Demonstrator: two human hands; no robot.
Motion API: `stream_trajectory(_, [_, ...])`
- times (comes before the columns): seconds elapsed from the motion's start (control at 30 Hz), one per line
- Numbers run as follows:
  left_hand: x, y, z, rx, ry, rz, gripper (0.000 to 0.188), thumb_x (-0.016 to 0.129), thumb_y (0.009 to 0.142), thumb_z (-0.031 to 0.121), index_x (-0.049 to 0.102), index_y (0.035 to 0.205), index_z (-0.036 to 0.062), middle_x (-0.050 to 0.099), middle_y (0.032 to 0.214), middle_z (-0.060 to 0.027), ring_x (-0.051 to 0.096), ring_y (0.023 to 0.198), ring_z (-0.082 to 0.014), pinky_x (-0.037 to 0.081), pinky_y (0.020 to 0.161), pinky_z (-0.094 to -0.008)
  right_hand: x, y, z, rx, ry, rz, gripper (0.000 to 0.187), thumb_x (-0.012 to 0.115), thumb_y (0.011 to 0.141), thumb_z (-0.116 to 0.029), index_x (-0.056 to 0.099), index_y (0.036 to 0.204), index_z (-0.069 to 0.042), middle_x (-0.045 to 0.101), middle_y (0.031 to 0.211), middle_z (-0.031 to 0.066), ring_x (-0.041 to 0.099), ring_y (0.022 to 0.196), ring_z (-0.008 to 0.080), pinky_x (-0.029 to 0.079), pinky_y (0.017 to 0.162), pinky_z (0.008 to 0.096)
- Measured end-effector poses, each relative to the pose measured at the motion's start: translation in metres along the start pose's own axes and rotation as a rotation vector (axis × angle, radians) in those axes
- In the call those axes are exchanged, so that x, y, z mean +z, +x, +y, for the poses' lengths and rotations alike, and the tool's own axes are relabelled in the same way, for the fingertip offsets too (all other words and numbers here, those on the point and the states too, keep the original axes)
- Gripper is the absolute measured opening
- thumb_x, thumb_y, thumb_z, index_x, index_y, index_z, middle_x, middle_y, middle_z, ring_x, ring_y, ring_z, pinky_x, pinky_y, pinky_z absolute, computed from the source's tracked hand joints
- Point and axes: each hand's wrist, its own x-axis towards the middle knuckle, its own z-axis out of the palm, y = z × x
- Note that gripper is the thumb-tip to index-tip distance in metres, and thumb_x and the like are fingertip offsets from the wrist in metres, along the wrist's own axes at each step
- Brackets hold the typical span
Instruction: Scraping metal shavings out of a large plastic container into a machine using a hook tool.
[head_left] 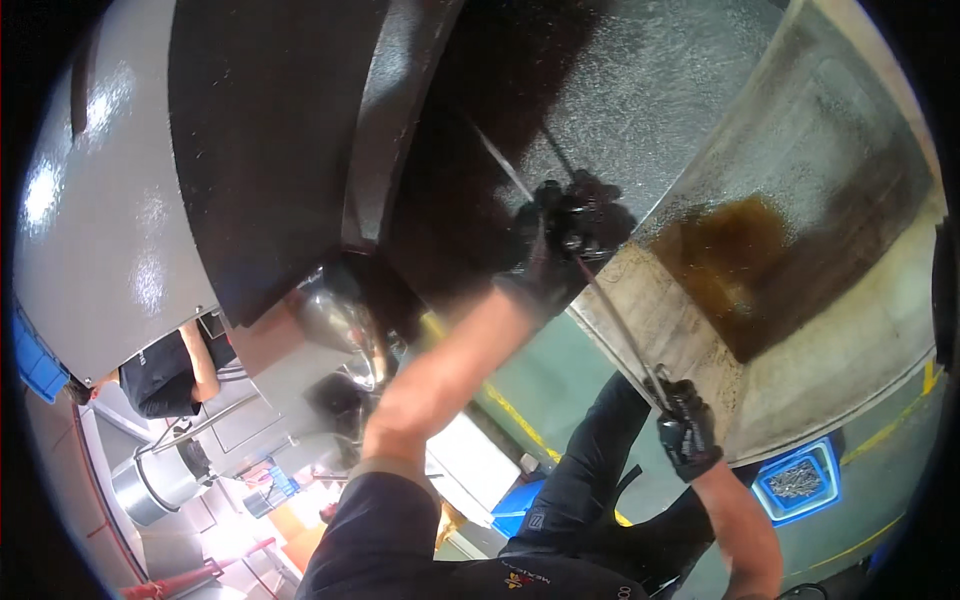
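A long thin metal rod (615,310) runs slantwise across the middle of the view. Wrapped round its upper part is my left hand (570,235), in a wet black glove. My right hand (688,425), also black-gloved, grips the rod's lower end, closer to my body. The rod's far end reaches over a wet, dark grey metal surface (660,90); its tip is hard to make out in the shadow. Beside my hands on the right is a worn, whitish trough-like container (840,330) with brown, wet staining inside.
A large grey machine panel (110,200) rises at the left, next to a dark panel (270,130). A co-worker in black (165,375) is below it. A blue basin (825,505) of small metal pieces stands on the green floor (520,390), marked with yellow lines.
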Motion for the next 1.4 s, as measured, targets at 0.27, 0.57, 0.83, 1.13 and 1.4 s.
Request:
stream_trajectory(0.27, [-0.002,0.012,-0.033,0.146,0.105,0.162,0.024,0.051,0.090,0.027,0.056,0.099,0.0058,0.062,0.109,-0.0166,0.064,0.090,-0.0266,0.054,0.073,-0.0362,-0.152,-0.012,-0.037,-0.511,-2.149,0.173,0.039,0.047,0.088,-0.011,0.052,0.126,-0.018,0.052,0.085,-0.0003,0.052,0.071,0.0136,0.047,0.064,0.0302])
stream_trajectory(0.57, [0.038,0.044,0.067,0.325,0.135,-0.194,0.056,0.025,0.096,0.047,0.044,0.130,0.0058,0.053,0.123,-0.0206,0.055,0.108,-0.0391,0.045,0.094,-0.0503,-0.127,0.124,-0.159,-0.403,-0.814,-0.120,0.025,0.049,0.085,-0.003,0.060,0.107,-0.008,0.064,0.084,0.0140,0.064,0.077,0.0259,0.051,0.062,0.0315])
stream_trajectory(0.83, [-0.122,0.186,0.143,0.796,0.694,-0.657,0.054,0.024,0.098,0.039,0.027,0.145,0.0119,0.025,0.150,-0.0089,0.024,0.137,-0.0266,0.018,0.113,-0.0454,0.035,0.211,-0.216,-0.533,-0.907,-0.219,0.022,0.048,0.090,-0.015,0.062,0.101,-0.003,0.066,0.085,0.0105,0.064,0.078,0.0198,0.053,0.068,0.0304])
stream_trajectory(1.13, [-0.159,0.156,0.235,0.198,0.553,-0.232,0.053,0.024,0.098,0.040,0.023,0.144,0.0142,0.021,0.149,-0.0030,0.020,0.136,-0.0234,0.016,0.111,-0.0365,0.036,0.155,-0.170,-0.429,-0.567,-0.467,0.014,0.060,0.080,-0.013,0.070,0.087,-0.005,0.067,0.079,0.0104,0.064,0.072,0.0191,0.051,0.064,0.0351])
stream_trajectory(1.4, [0.010,0.056,0.056,0.576,0.537,0.448,0.049,0.031,0.097,0.041,0.041,0.137,0.0142,0.052,0.129,-0.0116,0.053,0.110,-0.0234,0.044,0.089,-0.0382,-0.088,0.024,-0.157,-0.069,0.016,-0.540,0.019,0.056,0.083,-0.011,0.061,0.101,-0.006,0.064,0.080,0.0078,0.063,0.079,0.0227,0.050,0.073,0.0356])
